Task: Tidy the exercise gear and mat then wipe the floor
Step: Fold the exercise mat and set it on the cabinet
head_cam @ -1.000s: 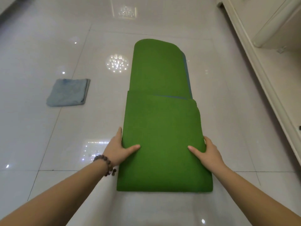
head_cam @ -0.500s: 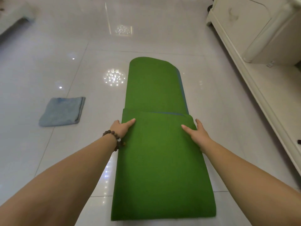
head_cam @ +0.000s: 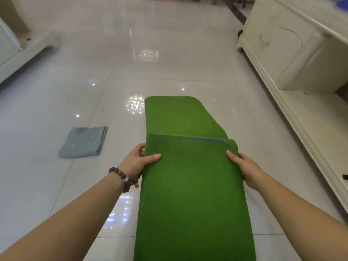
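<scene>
Both hands, left hand [head_cam: 136,160] and right hand [head_cam: 245,167], gripped the folded green rectangular foam mat [head_cam: 190,185]'s side edges, thumbs on top; a folded blue cloth [head_cam: 83,142] lay well left of the left fingers [head_cam: 140,148].

left hand [head_cam: 136,161]: thumb on top, fingers curled under | right hand [head_cam: 244,166]: same grip

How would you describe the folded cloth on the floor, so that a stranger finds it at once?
Start from the long green exercise mat on the glossy white tiled floor. To the left of the mat, apart from it, lies the pale blue folded cloth. It is the only small, soft, blue thing lying flat on the tiles.
</scene>
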The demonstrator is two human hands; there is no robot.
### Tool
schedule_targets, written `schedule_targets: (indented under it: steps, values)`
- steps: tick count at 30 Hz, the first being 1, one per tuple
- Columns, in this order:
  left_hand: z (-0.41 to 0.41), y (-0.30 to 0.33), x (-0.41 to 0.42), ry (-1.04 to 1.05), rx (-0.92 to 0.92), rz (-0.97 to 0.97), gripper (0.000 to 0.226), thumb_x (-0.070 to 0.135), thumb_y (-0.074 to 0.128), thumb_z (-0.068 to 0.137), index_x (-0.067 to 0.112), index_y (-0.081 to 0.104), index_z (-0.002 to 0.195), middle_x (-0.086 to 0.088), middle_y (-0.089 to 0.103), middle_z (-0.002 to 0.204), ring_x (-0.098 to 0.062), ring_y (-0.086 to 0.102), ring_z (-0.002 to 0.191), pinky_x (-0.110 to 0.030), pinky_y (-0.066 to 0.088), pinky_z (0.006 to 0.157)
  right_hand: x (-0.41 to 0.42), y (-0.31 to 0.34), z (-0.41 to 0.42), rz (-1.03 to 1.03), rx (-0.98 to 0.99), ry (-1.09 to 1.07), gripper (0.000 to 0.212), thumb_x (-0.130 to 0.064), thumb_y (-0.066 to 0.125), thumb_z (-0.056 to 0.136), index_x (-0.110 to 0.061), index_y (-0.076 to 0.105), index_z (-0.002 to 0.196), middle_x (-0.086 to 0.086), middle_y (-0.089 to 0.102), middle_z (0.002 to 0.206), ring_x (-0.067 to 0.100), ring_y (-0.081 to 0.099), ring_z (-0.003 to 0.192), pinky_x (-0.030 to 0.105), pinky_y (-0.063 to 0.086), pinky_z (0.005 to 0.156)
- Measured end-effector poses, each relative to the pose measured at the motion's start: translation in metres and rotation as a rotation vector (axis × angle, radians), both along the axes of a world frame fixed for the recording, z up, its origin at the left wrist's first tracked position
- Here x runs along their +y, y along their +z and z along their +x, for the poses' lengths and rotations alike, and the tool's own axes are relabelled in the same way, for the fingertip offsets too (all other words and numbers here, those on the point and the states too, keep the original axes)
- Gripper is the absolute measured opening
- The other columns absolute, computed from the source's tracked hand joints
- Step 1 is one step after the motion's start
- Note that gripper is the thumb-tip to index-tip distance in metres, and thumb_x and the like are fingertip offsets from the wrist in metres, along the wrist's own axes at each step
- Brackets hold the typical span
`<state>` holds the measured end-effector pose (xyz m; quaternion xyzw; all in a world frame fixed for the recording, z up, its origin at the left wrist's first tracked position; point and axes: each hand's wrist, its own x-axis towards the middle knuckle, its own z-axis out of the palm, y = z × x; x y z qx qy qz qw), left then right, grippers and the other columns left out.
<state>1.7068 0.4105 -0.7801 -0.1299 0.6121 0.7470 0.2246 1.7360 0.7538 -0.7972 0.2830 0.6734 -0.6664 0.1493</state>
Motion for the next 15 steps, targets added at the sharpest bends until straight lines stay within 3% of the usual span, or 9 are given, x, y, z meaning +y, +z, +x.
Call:
schedule_targets:
  steps: [3, 5, 8, 10, 13, 15]
  values:
    - [0.007, 0.02, -0.016, -0.108, 0.091, 0.004, 0.088, 0.016, 0.091, 0.051, 0.015, 0.05, 0.129, -0.009, 0.07, 0.111, -0.03, 0.068, 0.1, -0.041, 0.058, 0.08, 0.006, 0.031, 0.003, -0.037, 0.042, 0.107, 0.102, -0.059, 0.089, 0.037, -0.011, 0.059, 0.122, 0.004, 0.07, 0.113, 0.023, 0.066, 0.106, 0.04, 0.048, 0.096]
    - [0.008, 0.037, -0.022, -0.145, 0.162, -0.024, 0.101, 0.03, 0.097, 0.036, 0.019, 0.052, 0.126, -0.009, 0.069, 0.115, -0.029, 0.067, 0.104, -0.044, 0.055, 0.085, 0.008, 0.051, 0.002, -0.042, 0.132, 0.122, 0.11, -0.053, 0.092, 0.033, -0.009, 0.055, 0.126, 0.006, 0.068, 0.116, 0.023, 0.066, 0.105, 0.036, 0.054, 0.088]
    - [-0.002, 0.075, -0.02, -0.148, 0.298, -0.062, 0.101, 0.04, 0.097, 0.032, 0.026, 0.053, 0.121, -0.003, 0.069, 0.113, -0.023, 0.066, 0.105, -0.043, 0.054, 0.087, 0.007, 0.088, -0.006, -0.055, 0.33, 0.055, 0.113, -0.048, 0.095, 0.028, -0.009, 0.052, 0.125, 0.011, 0.065, 0.121, 0.024, 0.066, 0.105, 0.031, 0.057, 0.081]
    - [-0.012, 0.104, -0.017, -0.133, 0.403, -0.093, 0.09, 0.031, 0.096, 0.038, 0.029, 0.053, 0.117, 0.001, 0.07, 0.109, -0.017, 0.067, 0.103, -0.033, 0.056, 0.082, 0.007, 0.117, -0.015, -0.051, 0.45, 0.022, 0.107, -0.047, 0.095, 0.029, -0.014, 0.053, 0.122, 0.01, 0.065, 0.12, 0.024, 0.064, 0.107, 0.035, 0.055, 0.088]
    - [-0.023, 0.133, -0.011, -0.076, 0.562, -0.198, 0.069, -0.002, 0.086, 0.059, 0.029, 0.05, 0.11, 0.001, 0.066, 0.105, -0.016, 0.065, 0.1, -0.027, 0.056, 0.076, 0.009, 0.152, -0.023, 0.017, 0.572, 0.041, 0.095, -0.045, 0.095, 0.034, -0.023, 0.055, 0.117, 0.005, 0.065, 0.116, 0.019, 0.063, 0.107, 0.035, 0.052, 0.09]
    - [-0.023, 0.138, -0.008, -0.045, 0.637, -0.353, 0.068, 0.001, 0.083, 0.061, 0.031, 0.046, 0.109, 0.003, 0.064, 0.102, -0.011, 0.064, 0.094, -0.028, 0.055, 0.076, 0.008, 0.161, -0.02, 0.094, 0.602, 0.091, 0.081, -0.031, 0.093, 0.048, -0.019, 0.054, 0.118, 0.005, 0.066, 0.112, 0.021, 0.062, 0.108, 0.032, 0.052, 0.087]
